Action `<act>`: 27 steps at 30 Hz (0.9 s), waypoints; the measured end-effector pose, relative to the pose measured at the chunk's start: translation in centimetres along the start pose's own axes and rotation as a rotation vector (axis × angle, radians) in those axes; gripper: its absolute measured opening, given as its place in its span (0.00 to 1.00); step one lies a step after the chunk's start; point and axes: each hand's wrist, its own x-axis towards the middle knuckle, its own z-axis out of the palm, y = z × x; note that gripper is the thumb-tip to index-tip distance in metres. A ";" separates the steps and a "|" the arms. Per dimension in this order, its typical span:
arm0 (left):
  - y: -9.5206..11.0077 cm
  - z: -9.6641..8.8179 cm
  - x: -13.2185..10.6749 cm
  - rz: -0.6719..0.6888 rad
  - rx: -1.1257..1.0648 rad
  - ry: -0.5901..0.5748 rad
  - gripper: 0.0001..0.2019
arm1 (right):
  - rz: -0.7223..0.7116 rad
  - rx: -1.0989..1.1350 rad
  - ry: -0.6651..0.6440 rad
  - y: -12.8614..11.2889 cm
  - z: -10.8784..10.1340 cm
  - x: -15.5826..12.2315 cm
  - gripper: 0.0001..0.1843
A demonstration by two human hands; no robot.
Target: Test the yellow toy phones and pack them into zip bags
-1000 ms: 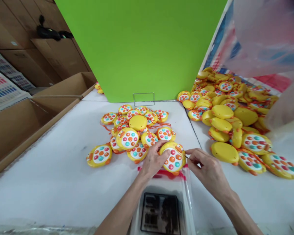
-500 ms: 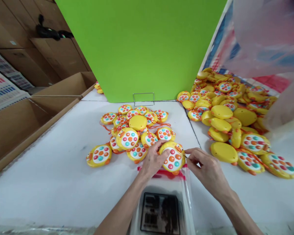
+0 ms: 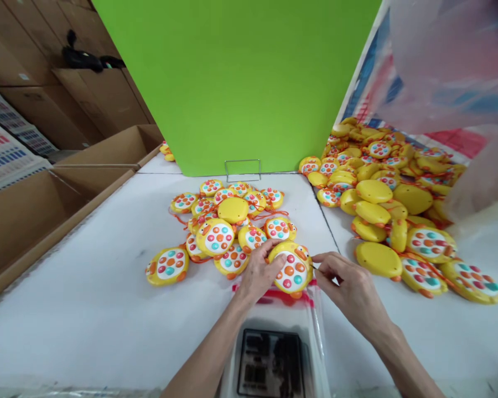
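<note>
A round yellow duck toy (image 3: 292,269) with coloured buttons lies at the mouth of a clear plastic bag (image 3: 276,342) with a red strip, low in the middle of the head view. My left hand (image 3: 259,273) curls round the toy's left side and holds it. My right hand (image 3: 348,287) pinches the bag's upper right edge beside the toy. A dark printed label shows through the bag near the bottom edge.
A heap of the same duck toys (image 3: 228,224) lies just beyond on the white table (image 3: 87,309). A bigger heap (image 3: 394,204) fills the right side. A green board (image 3: 236,83) stands behind. Open cardboard boxes (image 3: 33,204) line the left edge.
Nothing has changed beyond a slight shift of the camera; both hands stay at the toy and the bag.
</note>
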 end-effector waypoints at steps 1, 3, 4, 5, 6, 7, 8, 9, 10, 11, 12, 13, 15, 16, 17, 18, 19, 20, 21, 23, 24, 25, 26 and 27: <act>0.0 0.0 0.0 0.004 0.009 0.007 0.17 | -0.002 0.002 -0.005 0.0 0.0 0.0 0.09; 0.1 0.0 0.0 0.017 0.027 0.015 0.17 | -0.003 0.002 -0.012 0.0 0.0 0.0 0.09; 0.2 0.0 0.0 0.023 0.034 0.012 0.16 | -0.001 0.000 -0.011 0.1 0.1 -0.1 0.09; 0.2 0.0 -0.1 0.028 0.037 0.005 0.16 | 0.001 -0.002 -0.008 0.1 0.1 -0.1 0.09; 0.2 0.0 -0.1 0.030 0.036 -0.001 0.16 | 0.004 -0.005 -0.005 0.2 0.1 -0.1 0.09; 0.1 0.0 -0.1 0.030 0.030 -0.009 0.16 | 0.005 -0.007 -0.001 0.2 0.2 -0.1 0.09; 0.1 0.0 -0.1 0.027 0.020 -0.018 0.16 | 0.005 -0.009 0.002 0.2 0.2 -0.1 0.09; 0.1 0.0 0.0 0.023 0.009 -0.023 0.16 | 0.005 -0.007 0.002 0.2 0.2 -0.1 0.09; 0.0 0.0 0.0 0.019 0.001 -0.024 0.16 | 0.005 -0.002 0.000 0.2 0.1 0.0 0.09; 0.0 0.0 0.0 0.015 -0.004 -0.020 0.16 | 0.007 0.005 -0.003 0.2 0.1 0.0 0.09; 0.1 0.0 0.0 0.013 -0.007 -0.016 0.16 | 0.007 0.013 -0.008 0.2 0.0 0.0 0.09; 0.1 0.0 0.0 0.013 -0.009 -0.013 0.15 | 0.008 0.020 -0.011 0.1 -0.1 0.0 0.09; 0.2 0.0 0.0 0.018 -0.017 -0.014 0.15 | 0.006 0.029 -0.016 0.1 -0.2 -0.1 0.09; 0.2 0.0 0.0 0.022 -0.021 -0.018 0.14 | 0.004 0.032 -0.014 0.1 -0.2 -0.1 0.09; 0.2 0.0 0.0 0.024 -0.023 -0.017 0.14 | 0.000 0.034 -0.012 0.1 -0.2 -0.2 0.09; 0.2 0.0 0.0 0.025 -0.022 -0.011 0.14 | -0.003 0.036 -0.011 0.1 -0.2 -0.2 0.09; 0.1 0.0 0.0 0.023 -0.019 -0.003 0.15 | -0.006 0.038 -0.012 0.1 -0.2 -0.2 0.09; 0.0 0.0 0.0 0.019 -0.016 0.007 0.15 | -0.009 0.038 -0.014 0.1 -0.2 -0.2 0.09; 0.0 0.0 0.0 0.013 -0.015 0.013 0.16 | -0.012 0.036 -0.016 0.1 -0.1 -0.2 0.09; -0.1 0.0 0.0 0.004 -0.028 0.011 0.16 | -0.013 0.024 -0.014 0.2 0.0 -0.2 0.09; -0.1 0.0 0.0 0.001 -0.041 0.004 0.16 | -0.013 0.018 -0.010 0.2 0.0 -0.2 0.09; -0.1 0.0 0.0 -0.002 -0.057 -0.004 0.16 | -0.012 0.013 -0.006 0.3 0.0 -0.2 0.09; -0.1 0.1 -0.1 -0.005 -0.072 -0.011 0.16 | -0.010 0.012 -0.004 0.3 0.0 -0.2 0.10; -0.1 0.1 -0.1 -0.009 -0.084 -0.014 0.16 | -0.007 0.013 -0.005 0.3 0.1 -0.2 0.10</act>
